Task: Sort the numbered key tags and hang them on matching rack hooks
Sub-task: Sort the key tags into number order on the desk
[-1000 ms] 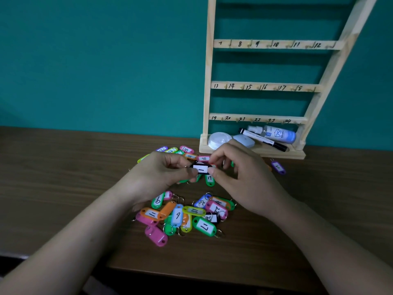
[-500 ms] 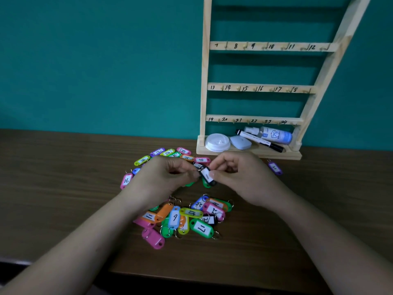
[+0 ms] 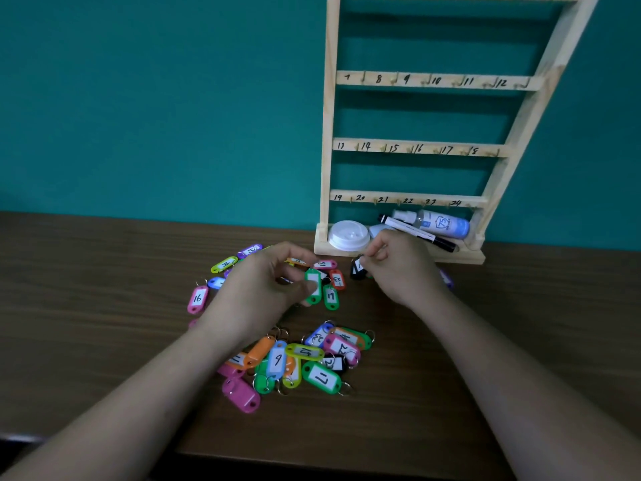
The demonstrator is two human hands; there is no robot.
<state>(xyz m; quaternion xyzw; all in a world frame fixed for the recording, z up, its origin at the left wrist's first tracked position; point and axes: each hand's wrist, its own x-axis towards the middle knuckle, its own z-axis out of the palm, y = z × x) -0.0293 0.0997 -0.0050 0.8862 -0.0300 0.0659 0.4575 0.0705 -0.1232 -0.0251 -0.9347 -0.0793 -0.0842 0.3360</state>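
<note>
Several coloured numbered key tags lie in a loose pile (image 3: 305, 359) on the wooden table (image 3: 104, 307), with more scattered behind it. My right hand (image 3: 402, 269) pinches a black key tag (image 3: 357, 269) by its ring, just in front of the rack's base. My left hand (image 3: 263, 286) hovers over the far tags with curled fingers, beside a green tag (image 3: 313, 284); whether it holds that tag is unclear. The wooden rack (image 3: 433, 147) leans on the teal wall, its numbered rails 7–12, 13–18 and 19–24 showing bare hooks.
On the rack's bottom ledge lie a white lid (image 3: 348, 234), a black marker (image 3: 419, 234) and a small spray bottle (image 3: 440, 223). A pink tag marked 16 (image 3: 197, 298) lies at the left, a purple tag (image 3: 447, 279) behind my right wrist.
My hands have parted. The right hand carried the black tag to the right toward the rack's base, while the left hand let go of it and stayed over the scattered tags.
</note>
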